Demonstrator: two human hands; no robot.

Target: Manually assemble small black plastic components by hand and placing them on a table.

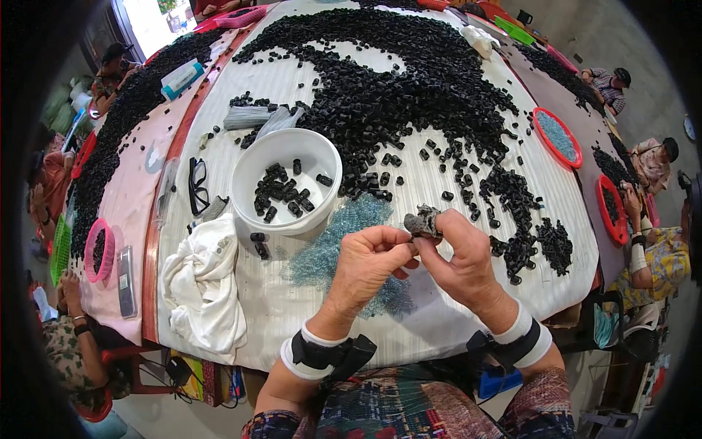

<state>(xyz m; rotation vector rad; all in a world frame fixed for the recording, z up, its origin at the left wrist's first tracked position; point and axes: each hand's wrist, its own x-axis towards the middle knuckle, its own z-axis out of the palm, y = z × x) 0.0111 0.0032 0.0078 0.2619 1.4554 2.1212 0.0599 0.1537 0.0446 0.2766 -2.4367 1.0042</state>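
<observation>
My left hand (371,263) is closed in a pinch, its thumb and forefinger meeting the fingertips of my right hand (464,257). What lies between them is too small to name. A ragged dark grey wrapping or piece (425,222) shows at the curled fingers of my right hand; I cannot tell whether it is worn or held. Below and beside my left hand spreads a pile of small clear bluish pieces (358,219). Just beyond it stands a white bowl (248,175) with several short black cylindrical parts (276,189) in it.
A large heap of black parts (365,95) covers the far table. Left of the bowl lie eyeglasses (197,186), a white cloth (203,285) and bundled thin grey strips (247,117). A red-rimmed tray (578,157) of bluish pieces sits right. Other people work along both sides.
</observation>
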